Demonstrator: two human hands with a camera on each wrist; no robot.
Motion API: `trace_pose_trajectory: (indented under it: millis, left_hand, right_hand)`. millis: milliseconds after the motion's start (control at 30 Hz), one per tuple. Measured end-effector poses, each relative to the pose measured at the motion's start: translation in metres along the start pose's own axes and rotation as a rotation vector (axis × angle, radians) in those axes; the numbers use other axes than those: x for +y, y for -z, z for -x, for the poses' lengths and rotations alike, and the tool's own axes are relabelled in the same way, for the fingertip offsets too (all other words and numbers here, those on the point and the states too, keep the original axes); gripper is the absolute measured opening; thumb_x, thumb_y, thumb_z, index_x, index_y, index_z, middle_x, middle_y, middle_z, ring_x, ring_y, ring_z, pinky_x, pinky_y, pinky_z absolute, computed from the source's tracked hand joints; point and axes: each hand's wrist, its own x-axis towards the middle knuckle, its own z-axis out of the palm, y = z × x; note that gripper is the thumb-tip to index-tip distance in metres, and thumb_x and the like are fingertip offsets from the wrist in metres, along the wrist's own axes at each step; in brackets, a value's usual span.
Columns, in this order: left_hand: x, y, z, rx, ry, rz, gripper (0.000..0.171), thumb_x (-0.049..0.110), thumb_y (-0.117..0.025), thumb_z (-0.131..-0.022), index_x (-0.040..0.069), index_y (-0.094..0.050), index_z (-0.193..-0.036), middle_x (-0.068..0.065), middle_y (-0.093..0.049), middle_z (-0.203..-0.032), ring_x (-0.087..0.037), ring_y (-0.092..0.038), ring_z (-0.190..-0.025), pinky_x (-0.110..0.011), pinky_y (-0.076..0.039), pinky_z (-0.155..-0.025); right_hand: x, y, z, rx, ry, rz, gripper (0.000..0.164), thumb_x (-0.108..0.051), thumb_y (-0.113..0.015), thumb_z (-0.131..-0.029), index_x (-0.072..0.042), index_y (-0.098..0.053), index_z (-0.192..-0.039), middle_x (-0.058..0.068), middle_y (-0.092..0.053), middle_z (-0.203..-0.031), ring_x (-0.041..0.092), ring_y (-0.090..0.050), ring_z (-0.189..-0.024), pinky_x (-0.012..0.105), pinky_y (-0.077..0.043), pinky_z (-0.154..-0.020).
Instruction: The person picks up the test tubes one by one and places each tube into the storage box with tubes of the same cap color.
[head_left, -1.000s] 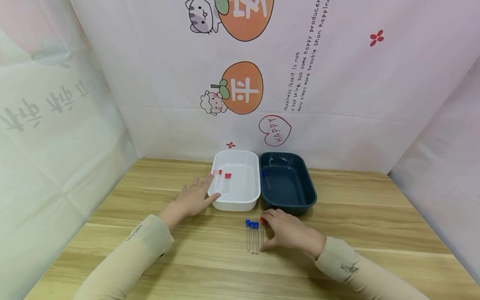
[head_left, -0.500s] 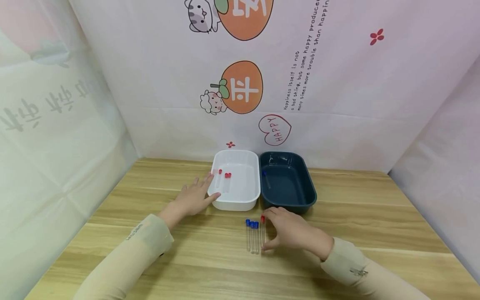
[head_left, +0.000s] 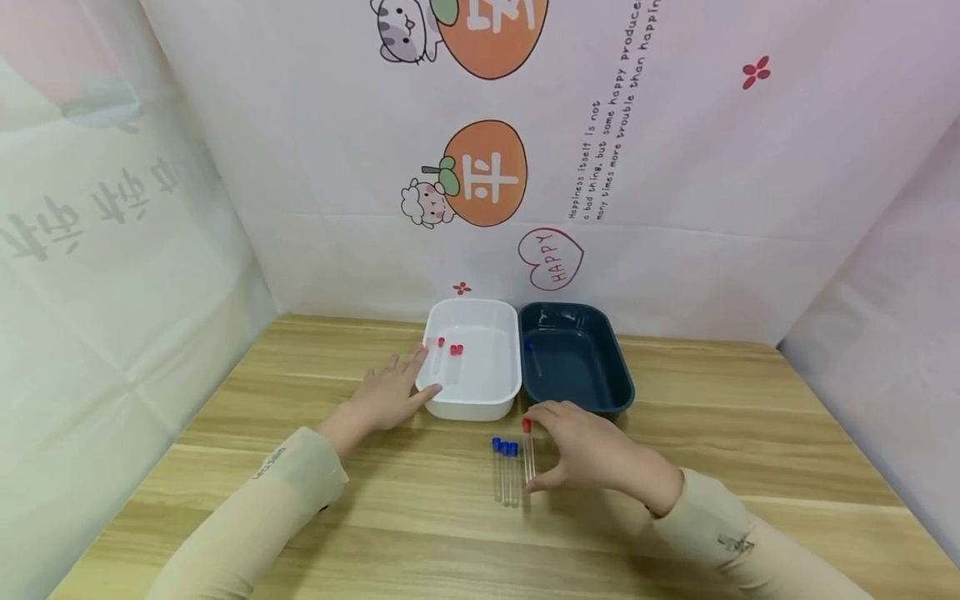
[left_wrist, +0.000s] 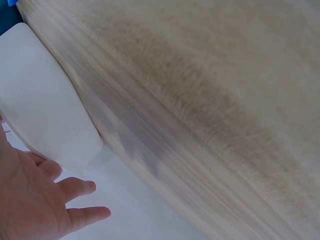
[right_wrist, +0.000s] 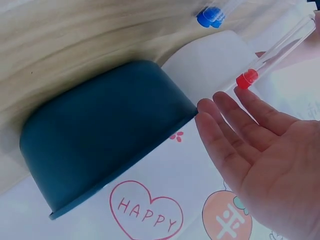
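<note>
My right hand (head_left: 596,450) pinches a clear test tube with a red cap (head_left: 529,454) lengthwise, a fingertip at the cap and the thumb at the far end. In the right wrist view the tube (right_wrist: 281,50) is raised, its other fingers stretched out beside it. To its left, several blue-capped test tubes (head_left: 506,477) lie side by side on the wooden table. My left hand (head_left: 386,396) rests with spread fingers at the left rim of the white basin (head_left: 487,379). Inside that basin lie red-capped test tubes (head_left: 456,351).
A dark blue basin (head_left: 585,362) stands against the white one's right side, with a blue-capped tube (head_left: 531,347) in it. Behind both, a printed white cloth (head_left: 337,167) hangs at the table's back edge. The wooden table (head_left: 420,533) extends to both sides.
The right hand has lifted the red-capped test tube off the table, slightly up and away from the blue-capped ones. The left hand stays where it was.
</note>
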Motion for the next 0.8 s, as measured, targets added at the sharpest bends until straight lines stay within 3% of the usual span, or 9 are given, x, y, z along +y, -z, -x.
trace_pose_trajectory:
  millis: [367, 800]
  left_hand:
    - [0.001, 0.005, 0.001, -0.002, 0.012, -0.003, 0.084, 0.061, -0.040, -0.105, 0.011, -0.011, -0.166, -0.007, -0.012, -0.171, -0.045, -0.016, -0.152, -0.073, -0.015, -0.115]
    - [0.000, 0.001, 0.001, -0.007, 0.006, -0.007, 0.084, 0.062, -0.039, -0.105, 0.010, -0.011, -0.166, -0.007, -0.012, -0.171, -0.046, -0.016, -0.152, -0.073, -0.015, -0.115]
  right_hand:
    - [0.004, -0.007, -0.006, 0.008, 0.021, -0.059, 0.084, -0.045, -0.093, -0.072, 0.001, -0.060, -0.134, 0.014, -0.062, -0.134, 0.032, -0.059, -0.121, 0.047, -0.051, -0.100]
    - [0.001, 0.020, -0.023, 0.067, 0.015, -0.040, 0.089, -0.046, -0.092, -0.074, 0.000, -0.057, -0.140, 0.017, -0.058, -0.142, 0.033, -0.056, -0.127, 0.050, -0.049, -0.104]
